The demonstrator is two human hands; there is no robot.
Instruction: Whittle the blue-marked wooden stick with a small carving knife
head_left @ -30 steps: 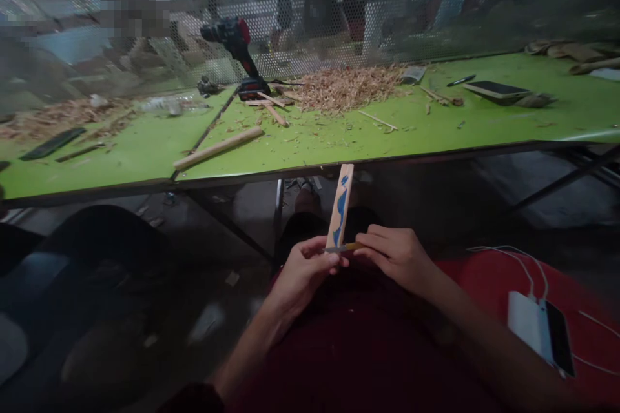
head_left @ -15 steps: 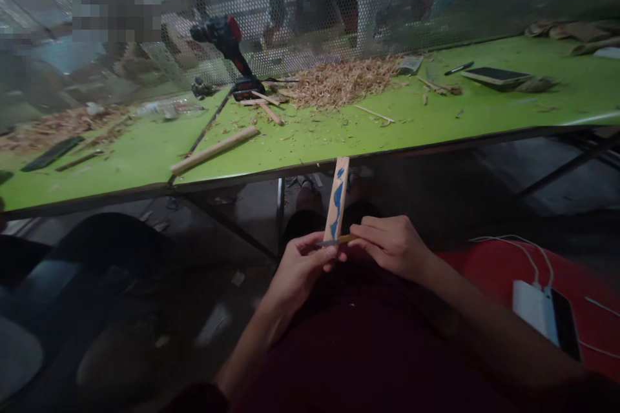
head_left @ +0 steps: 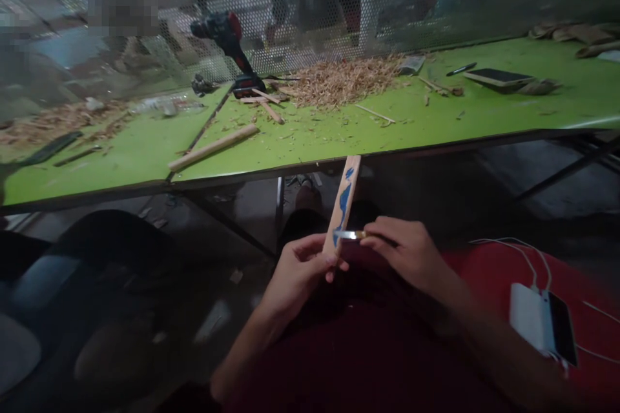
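**A small knife and a wooden strip, held in two hands**

In the head view, the left hand pinches the lower end of the wooden strip between thumb and fingers. The strip is in front of the person's body, leaning a little to the right, and its far end appears at the front edge of the green surface; I cannot tell if it touches there. Blue patches run along its upper face.

The grip of the right hand is closed around the yellowish handle of the knife. The blade lies across the strip, over the lowest blue patch — whether it presses the wood, I cannot tell.

On the surface there are a cordless drill, standing upright, a pile of wood shavings beside it, and, nearer, a round wooden rod.
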